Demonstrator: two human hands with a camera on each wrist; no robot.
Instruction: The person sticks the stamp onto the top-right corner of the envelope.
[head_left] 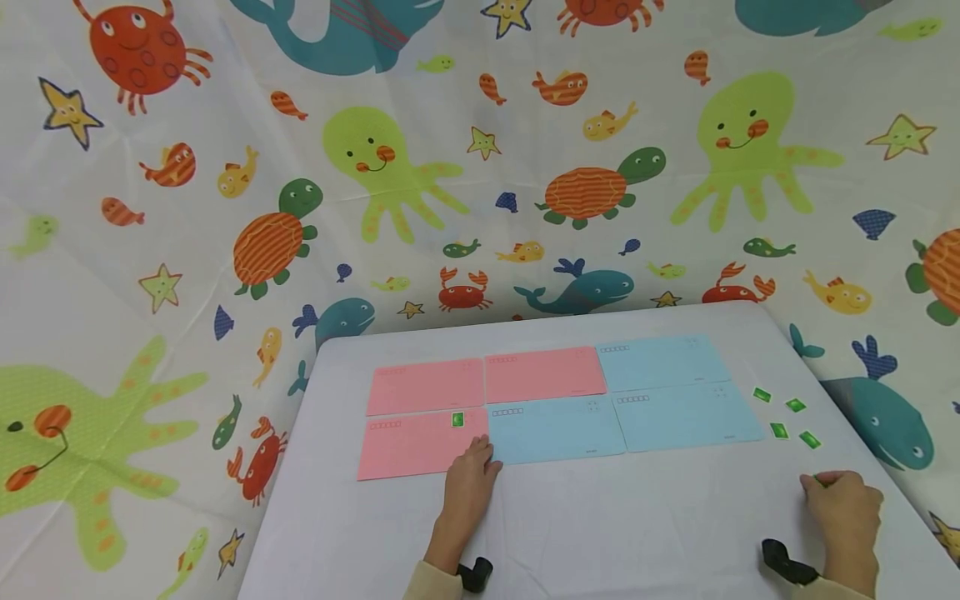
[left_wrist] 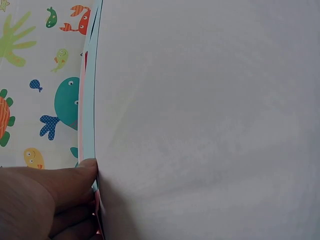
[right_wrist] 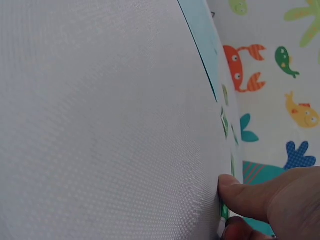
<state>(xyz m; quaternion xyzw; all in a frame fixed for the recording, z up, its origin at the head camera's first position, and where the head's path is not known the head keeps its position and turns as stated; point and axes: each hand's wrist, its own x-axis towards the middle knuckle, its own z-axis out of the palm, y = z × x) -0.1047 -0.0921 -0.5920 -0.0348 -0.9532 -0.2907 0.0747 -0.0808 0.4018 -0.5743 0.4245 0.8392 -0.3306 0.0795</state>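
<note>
My left hand (head_left: pixel 470 486) rests with its fingers on the lower right part of the front pink envelope (head_left: pixel 405 454). On that envelope's upper right corner lies a small green stamp (head_left: pixel 457 420). In the left wrist view the thumb (left_wrist: pixel 89 170) is at the paper's near edge. My right hand (head_left: pixel 846 504), over the table's right side, pinches another green stamp (right_wrist: pixel 224 212) between thumb and fingertips, largely hidden by them. Several loose green stamps (head_left: pixel 780 431) lie just beyond this hand.
Two more pink envelopes (head_left: pixel 425 387) (head_left: pixel 545 372) lie in the back row beside a blue envelope (head_left: pixel 662 363). Two blue envelopes (head_left: pixel 557 431) (head_left: pixel 687 417) continue the front row. They lie on a white-covered table (head_left: pixel 600 525), with a sea-animal curtain (head_left: pixel 480 192) behind.
</note>
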